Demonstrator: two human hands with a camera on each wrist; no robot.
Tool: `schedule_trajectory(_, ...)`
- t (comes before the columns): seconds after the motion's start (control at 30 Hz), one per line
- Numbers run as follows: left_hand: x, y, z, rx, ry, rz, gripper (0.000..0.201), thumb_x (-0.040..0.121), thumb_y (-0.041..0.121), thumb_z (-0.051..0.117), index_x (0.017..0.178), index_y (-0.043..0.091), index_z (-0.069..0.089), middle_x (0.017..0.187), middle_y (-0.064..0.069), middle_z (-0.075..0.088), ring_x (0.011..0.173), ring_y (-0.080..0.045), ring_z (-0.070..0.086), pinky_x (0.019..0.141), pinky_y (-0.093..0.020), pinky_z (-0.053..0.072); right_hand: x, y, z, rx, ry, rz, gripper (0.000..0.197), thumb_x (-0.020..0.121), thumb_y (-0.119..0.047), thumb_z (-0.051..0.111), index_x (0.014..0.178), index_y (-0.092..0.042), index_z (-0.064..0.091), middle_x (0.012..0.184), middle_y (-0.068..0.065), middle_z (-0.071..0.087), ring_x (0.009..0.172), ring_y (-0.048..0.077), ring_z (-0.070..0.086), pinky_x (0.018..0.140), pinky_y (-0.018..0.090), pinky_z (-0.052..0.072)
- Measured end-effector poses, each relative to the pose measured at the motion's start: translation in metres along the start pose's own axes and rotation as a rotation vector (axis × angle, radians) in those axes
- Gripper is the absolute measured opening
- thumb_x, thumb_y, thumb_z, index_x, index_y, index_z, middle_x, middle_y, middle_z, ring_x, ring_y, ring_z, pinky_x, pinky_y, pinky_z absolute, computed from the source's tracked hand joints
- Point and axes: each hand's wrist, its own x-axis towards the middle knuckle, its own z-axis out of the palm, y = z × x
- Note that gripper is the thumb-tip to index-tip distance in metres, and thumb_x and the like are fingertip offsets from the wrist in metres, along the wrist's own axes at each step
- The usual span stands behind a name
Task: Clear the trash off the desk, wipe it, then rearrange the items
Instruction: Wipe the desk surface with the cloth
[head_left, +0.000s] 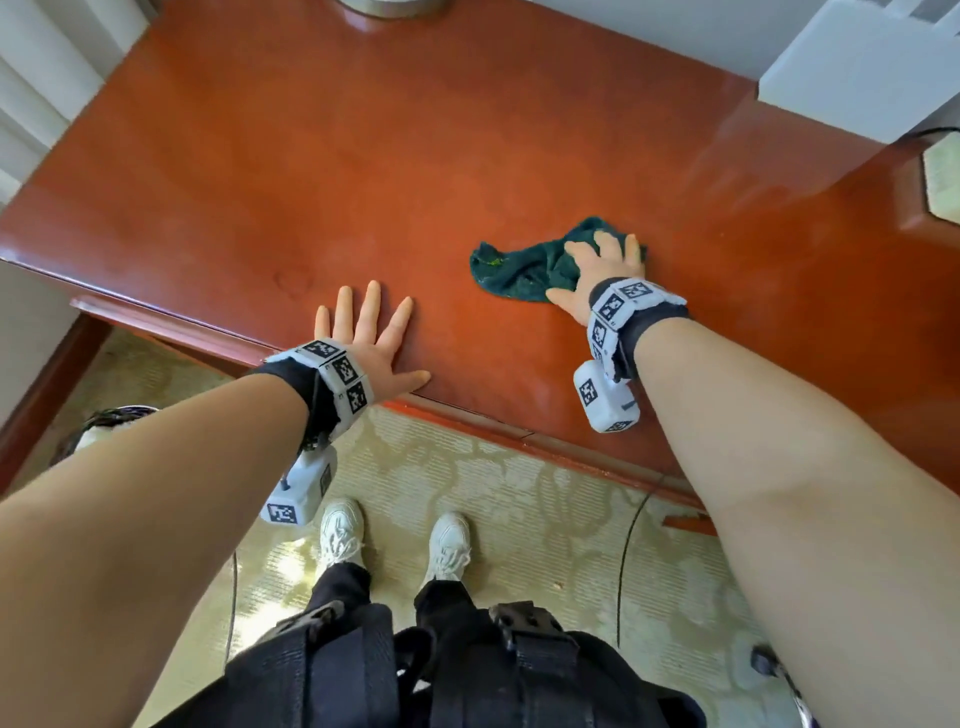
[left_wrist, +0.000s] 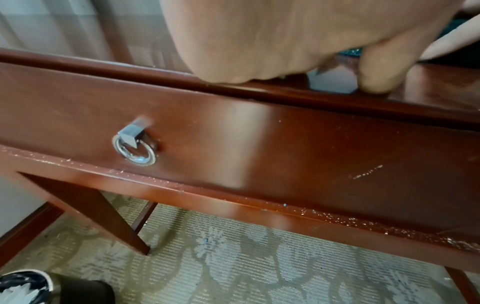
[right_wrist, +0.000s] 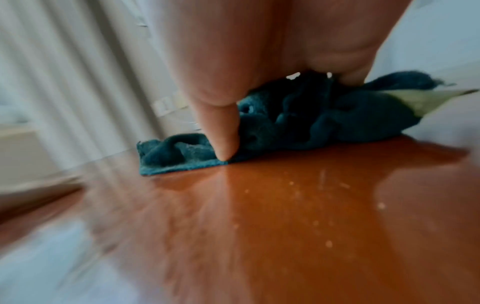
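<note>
From the head view I see my right hand (head_left: 602, 270) pressed down on a dark green cloth (head_left: 524, 270) that lies bunched on the red-brown desk (head_left: 363, 182), toward the right of the middle of its top. The fingers are spread and fairly straight over the cloth rather than wrapped round it, and the thumb lies out to the near side, its tip at the cloth's edge. The right wrist view agrees — the thumb (right_wrist: 224, 133) comes down onto the near hem of the cloth (right_wrist: 311, 123), which is crumpled in folds under the palm, though that picture is smeared and I cannot tell more of the fingers from it. My left hand (head_left: 371, 343) lies flat on the desk near its front edge, fingers straight and fanned apart, holding nothing; it is well apart from the cloth. The left wrist view shows the heel of that hand (left_wrist: 285, 41) resting at the desk's front lip, above a drawer front with a metal ring pull (left_wrist: 135, 148). Pale specks dot the lower rail of the desk there. A white box (head_left: 857, 67) sits at the far right corner of the desktop — beside it a hexagonal dish (head_left: 943, 176). Below me lies a patterned carpet (head_left: 519, 493).
</note>
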Motion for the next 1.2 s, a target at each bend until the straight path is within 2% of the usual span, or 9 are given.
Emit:
schedule_trajectory(0.1,0.000,0.004,-0.004,-0.112,0.060,-0.032,0.087,0.085,0.060,0.048,0.148,0.036,-0.006,0.156,-0.003,-0.019,0.143,-0.030,-0.018,0.117,-0.050,-0.006,-0.012,-0.006,0.002,-0.115,0.007,-0.379,0.042,0.088,-0.021,0.056,0.129,-0.023,0.047,0.144,0.001,0.033,0.139,0.028,0.017,0.104,0.042,0.035)
schedule_trajectory(0.2,0.005,0.022,-0.018,-0.201,0.072,-0.106,0.084,0.085,0.058,0.050,0.148,0.036,0.000,0.157,-0.003,-0.011,0.144,-0.029,-0.014,0.115,-0.053,-0.003,-0.023,0.011,-0.004,-0.143,-0.066,-0.477,0.038,0.085,-0.008,0.050,0.119,-0.026,0.053,0.134,-0.003,0.040,0.129,0.024,0.029,0.086,0.038,0.045)
schedule_trajectory(0.3,0.017,0.055,-0.033,-0.183,0.101,-0.030,0.087,0.084,0.062,0.049,0.148,0.035,-0.003,0.158,-0.004,-0.010,0.144,-0.027,-0.013,0.116,-0.051,-0.003,-0.019,0.063,-0.019,0.007,0.036,-0.250,0.036,0.085,-0.012,0.048,0.118,-0.027,0.053,0.133,-0.001,0.040,0.124,0.026,0.035,0.092,0.041,0.044)
schedule_trajectory(0.4,0.029,0.092,-0.038,-0.103,0.046,0.005,0.093,0.079,0.072,0.044,0.146,0.038,-0.011,0.156,-0.005,-0.019,0.143,-0.032,-0.017,0.115,-0.053,-0.004,-0.015,0.127,-0.022,0.180,0.166,0.154,0.046,0.089,-0.020,0.052,0.134,-0.024,0.044,0.145,0.004,0.029,0.133,0.029,0.027,0.105,0.039,0.035)
schedule_trajectory(0.5,0.038,0.111,-0.039,-0.037,-0.006,-0.067,0.105,0.071,0.081,0.043,0.143,0.039,-0.021,0.153,-0.008,-0.028,0.140,-0.039,-0.021,0.112,-0.059,-0.003,-0.011,0.161,-0.017,0.285,0.111,0.502,0.058,0.095,-0.033,0.046,0.147,-0.021,0.024,0.154,0.010,0.014,0.142,0.033,0.014,0.115,0.044,0.020)
schedule_trajectory(0.63,0.044,0.111,-0.038,-0.043,-0.045,-0.077,0.109,0.069,0.082,0.044,0.141,0.039,-0.025,0.151,-0.007,-0.033,0.139,-0.040,-0.023,0.111,-0.061,-0.003,0.017,0.165,-0.027,0.233,0.023,0.621,0.058,0.101,-0.034,0.033,0.150,-0.015,0.010,0.157,0.013,0.006,0.144,0.035,0.002,0.115,0.047,0.009)
schedule_trajectory(0.77,0.047,0.114,-0.039,-0.039,-0.076,-0.088,0.110,0.069,0.082,0.043,0.140,0.039,-0.028,0.149,-0.007,-0.036,0.138,-0.040,-0.025,0.110,-0.062,-0.004,0.054,0.150,-0.041,0.103,0.016,0.399,0.058,0.100,-0.033,0.036,0.150,-0.014,0.014,0.157,0.010,0.007,0.145,0.032,-0.005,0.117,0.046,0.007)
schedule_trajectory(1.0,0.049,0.112,-0.044,-0.032,-0.132,-0.081,0.121,0.063,0.081,0.054,0.139,0.038,-0.031,0.147,-0.007,-0.039,0.137,-0.041,-0.027,0.109,-0.064,-0.003,0.043,0.083,-0.022,0.051,-0.099,-0.424,0.060,0.092,-0.007,0.045,0.148,-0.016,0.025,0.157,0.004,0.010,0.146,0.026,-0.006,0.118,0.037,0.000)
schedule_trajectory(1.2,0.047,0.110,-0.049,-0.010,-0.138,-0.041,0.139,0.053,0.072,0.071,0.138,0.036,-0.033,0.144,-0.010,-0.043,0.135,-0.045,-0.028,0.107,-0.066,-0.002,0.008,0.069,-0.016,0.005,-0.240,-0.435,0.062,0.095,-0.030,0.047,0.149,-0.023,0.018,0.158,-0.003,0.001,0.145,0.020,-0.015,0.119,0.042,-0.002)
